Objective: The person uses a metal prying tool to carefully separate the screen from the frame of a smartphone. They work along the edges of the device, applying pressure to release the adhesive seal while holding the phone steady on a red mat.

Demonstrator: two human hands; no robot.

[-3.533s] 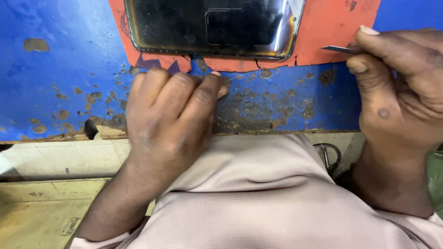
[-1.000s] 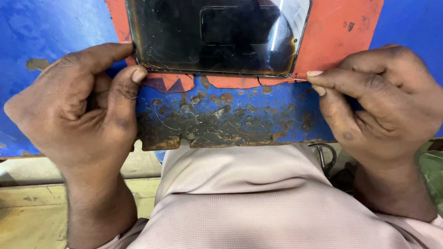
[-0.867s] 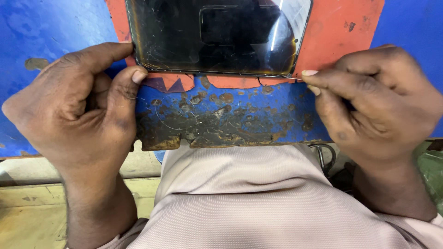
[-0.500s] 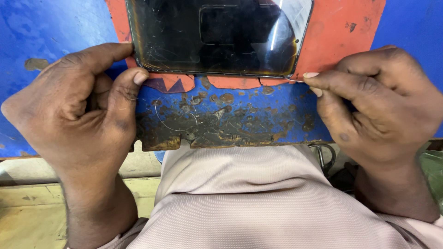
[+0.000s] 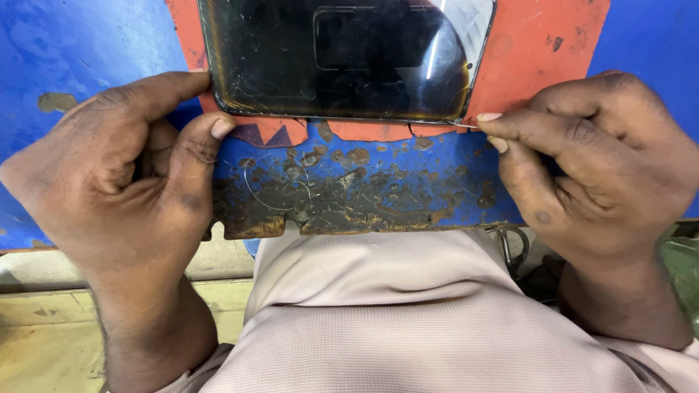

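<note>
A dark phone [image 5: 342, 58] with a cracked glass face lies on an orange-red mat [image 5: 539, 51] on a worn blue work surface [image 5: 364, 189]. My left hand [image 5: 124, 175] is curled into a fist at the phone's near left corner, thumb tip touching that corner. My right hand [image 5: 590, 160] pinches the end of a thin wire [image 5: 466, 126] between thumb and forefinger at the near right corner. The wire runs along the phone's near edge towards my left hand, where its end is hidden.
The blue surface has a chipped, rusty front edge [image 5: 328, 222]. A fine loop of wire [image 5: 280, 193] lies on it below the phone. Below are a wooden ledge [image 5: 44, 269], my beige shirt [image 5: 408, 313] and a metal ring [image 5: 513, 244].
Earlier my left hand lay flat on the blue surface and my right held a thin metal tool off to the side. Both hands now sit at the phone's near corners, nearly still over the last second.
</note>
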